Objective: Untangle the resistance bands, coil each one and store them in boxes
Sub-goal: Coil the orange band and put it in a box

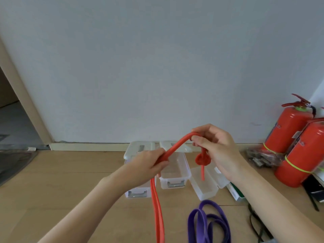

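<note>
On the far left I see a dark doorway (10, 120) and a dark mat (14, 165) on the wood floor (70, 181). My left hand (149, 165) is up in the air with its fingers curled tight around the red band (175, 146). From that hand two red strands hang straight down to the bottom of the view. The band also goes up and to the right in a bend to my right hand (215, 146). My right hand pinches the red band at the top of the bend with its fingertips. Just under those fingers the band has a tight red knot (202, 159), and a short red end hangs down from it. Behind my hands, by the white wall (157, 67), sit clear plastic boxes (175, 172) side by side, and their lids are open. A third clear box (203, 186) lies just to the right, tilted. Near me on the floor, right of the red strands, the purple band (208, 223) lies in loose loops. On the far right stand two red fire extinguishers (294, 142), tied together with yellow-green straps, with some dark things beside them that I cannot make out.
</note>
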Demonstrator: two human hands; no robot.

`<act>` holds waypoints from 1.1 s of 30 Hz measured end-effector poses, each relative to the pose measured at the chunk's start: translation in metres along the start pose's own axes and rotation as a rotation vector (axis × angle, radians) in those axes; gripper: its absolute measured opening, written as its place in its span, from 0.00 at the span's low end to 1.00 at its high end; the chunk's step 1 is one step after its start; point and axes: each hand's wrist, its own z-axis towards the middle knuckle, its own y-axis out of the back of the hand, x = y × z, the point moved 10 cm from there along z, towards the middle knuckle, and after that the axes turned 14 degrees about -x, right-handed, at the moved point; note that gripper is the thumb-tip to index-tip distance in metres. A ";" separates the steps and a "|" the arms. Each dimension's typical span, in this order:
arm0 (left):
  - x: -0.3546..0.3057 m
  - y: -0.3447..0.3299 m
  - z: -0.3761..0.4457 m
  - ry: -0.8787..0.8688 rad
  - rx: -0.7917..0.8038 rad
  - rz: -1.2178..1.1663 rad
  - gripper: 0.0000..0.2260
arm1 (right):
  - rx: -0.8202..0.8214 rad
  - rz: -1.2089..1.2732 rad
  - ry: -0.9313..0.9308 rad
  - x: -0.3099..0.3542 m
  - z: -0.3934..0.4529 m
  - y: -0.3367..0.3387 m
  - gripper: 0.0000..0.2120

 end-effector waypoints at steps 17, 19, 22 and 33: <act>-0.020 0.065 -0.001 -0.125 -0.415 0.046 0.05 | 0.545 -0.580 -0.232 -0.062 -0.028 -0.019 0.23; -0.026 0.034 0.000 -0.154 -0.277 0.266 0.10 | 0.512 -0.403 -0.199 -0.055 -0.029 -0.036 0.30; -0.020 0.005 -0.001 -0.176 -0.141 0.400 0.12 | 0.442 -0.271 -0.111 -0.042 -0.025 -0.050 0.12; 0.061 -0.044 -0.034 0.316 -0.044 0.040 0.07 | 0.131 -0.120 0.216 0.008 -0.009 -0.029 0.06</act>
